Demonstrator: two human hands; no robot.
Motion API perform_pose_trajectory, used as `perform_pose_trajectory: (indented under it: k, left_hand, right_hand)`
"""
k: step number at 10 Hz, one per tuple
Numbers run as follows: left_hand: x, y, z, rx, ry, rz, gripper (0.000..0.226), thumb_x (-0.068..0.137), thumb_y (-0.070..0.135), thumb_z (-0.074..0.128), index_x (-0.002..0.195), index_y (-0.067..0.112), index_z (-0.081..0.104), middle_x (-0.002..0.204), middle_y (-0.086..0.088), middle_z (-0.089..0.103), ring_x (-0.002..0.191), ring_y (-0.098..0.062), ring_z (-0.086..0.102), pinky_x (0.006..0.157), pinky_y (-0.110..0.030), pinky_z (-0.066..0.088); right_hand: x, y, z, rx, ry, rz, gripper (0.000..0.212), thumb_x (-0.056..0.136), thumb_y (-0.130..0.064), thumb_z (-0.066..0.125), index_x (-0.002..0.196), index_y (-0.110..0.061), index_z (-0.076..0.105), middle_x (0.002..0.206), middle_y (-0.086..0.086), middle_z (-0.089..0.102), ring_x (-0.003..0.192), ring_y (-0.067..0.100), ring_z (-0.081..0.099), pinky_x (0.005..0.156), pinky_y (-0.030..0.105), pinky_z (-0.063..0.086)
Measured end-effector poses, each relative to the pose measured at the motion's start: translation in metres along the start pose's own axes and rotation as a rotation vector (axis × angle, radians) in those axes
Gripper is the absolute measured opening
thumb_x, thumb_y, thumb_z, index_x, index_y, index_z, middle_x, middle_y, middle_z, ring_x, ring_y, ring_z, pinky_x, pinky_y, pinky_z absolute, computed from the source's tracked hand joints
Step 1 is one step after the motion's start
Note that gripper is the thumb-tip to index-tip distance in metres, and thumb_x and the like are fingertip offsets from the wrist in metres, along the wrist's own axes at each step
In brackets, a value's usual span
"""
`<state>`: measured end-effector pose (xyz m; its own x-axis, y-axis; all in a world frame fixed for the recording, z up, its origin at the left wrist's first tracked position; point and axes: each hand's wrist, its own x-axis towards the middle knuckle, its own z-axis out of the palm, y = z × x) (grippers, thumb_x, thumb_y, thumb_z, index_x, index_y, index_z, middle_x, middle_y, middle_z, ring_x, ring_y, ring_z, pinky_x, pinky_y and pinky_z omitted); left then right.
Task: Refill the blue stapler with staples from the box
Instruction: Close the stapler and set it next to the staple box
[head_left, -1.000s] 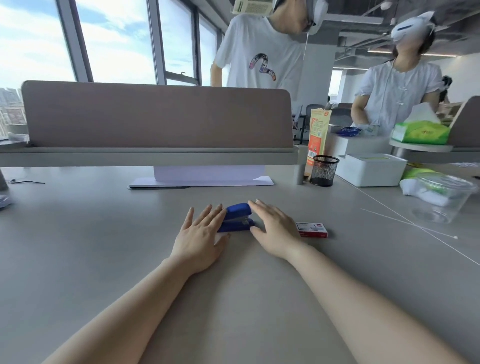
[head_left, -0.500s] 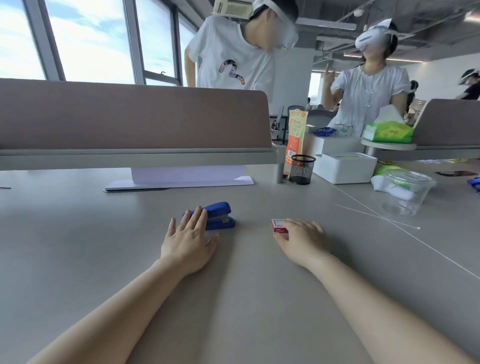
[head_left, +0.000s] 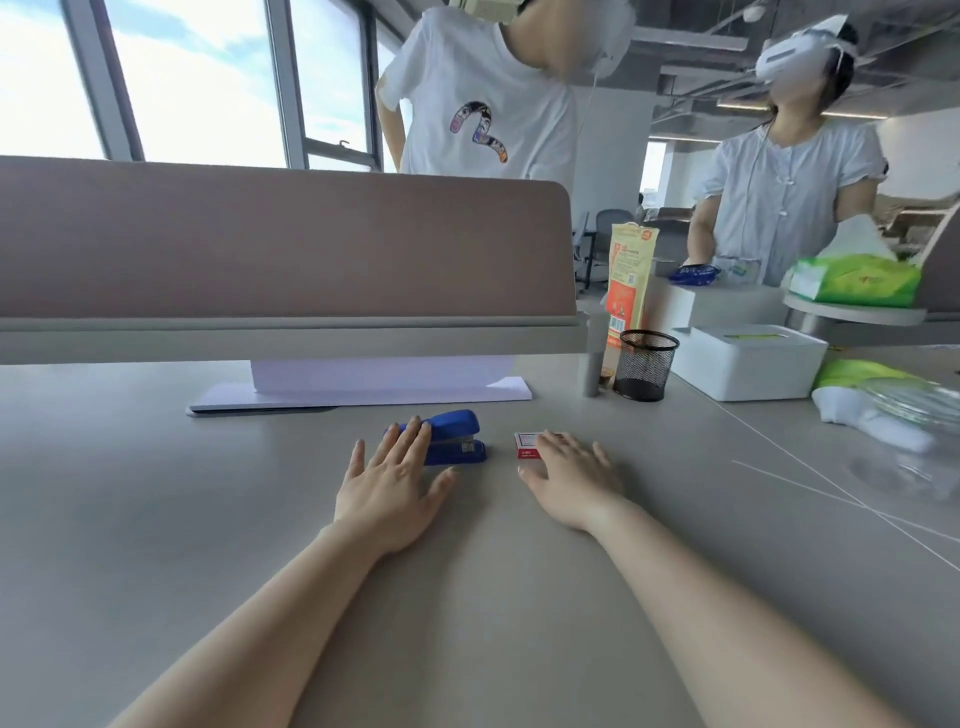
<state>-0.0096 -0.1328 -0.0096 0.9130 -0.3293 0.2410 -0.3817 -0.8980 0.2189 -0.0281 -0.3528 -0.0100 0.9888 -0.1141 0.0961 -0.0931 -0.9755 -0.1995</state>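
The left hand lies flat and spread on the grey counter, its fingertips resting on the rear end of the blue stapler, gripping nothing. The stapler sits closed, just ahead of that hand; it looks like hard plastic over a metal staple track, stiff and fairly light, likely best held by its base while the top arm is swung up at the hinge. Just to its right, apart from it, lies the small red and white box of staples, with the right hand laid over it, fingers loosely spread, not visibly pinching it. The box is probably thin card, easy to crush, and the staple strips inside are likely brittle.
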Motion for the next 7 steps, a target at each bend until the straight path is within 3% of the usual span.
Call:
perform_pose_trajectory:
  k: [5,7]
  left_hand:
    - [0.093,-0.013,0.023,0.007,-0.013,-0.016,0.071,0.090,0.061,0.017,0.147,0.026,-0.005,0.158,0.011,-0.007,0.145,-0.011,-0.009,0.119,-0.042,-0.007]
    - [0.094,-0.015,0.026,-0.053,0.000,0.008,0.067,0.093,0.054,0.020,0.147,0.025,-0.006,0.158,0.009,-0.011,0.145,-0.011,-0.012,0.119,-0.041,-0.009]
  right_hand:
    - [0.095,-0.001,0.011,-0.004,0.017,-0.054,0.058,0.092,-0.048,0.026,0.142,-0.019,0.029,0.158,-0.001,0.021,0.146,0.016,0.014,0.120,0.047,0.003]
    - [0.095,0.001,0.017,0.036,0.057,-0.031,0.058,0.093,-0.047,0.026,0.146,-0.023,0.020,0.160,-0.005,0.012,0.148,0.014,0.006,0.119,0.049,-0.003]
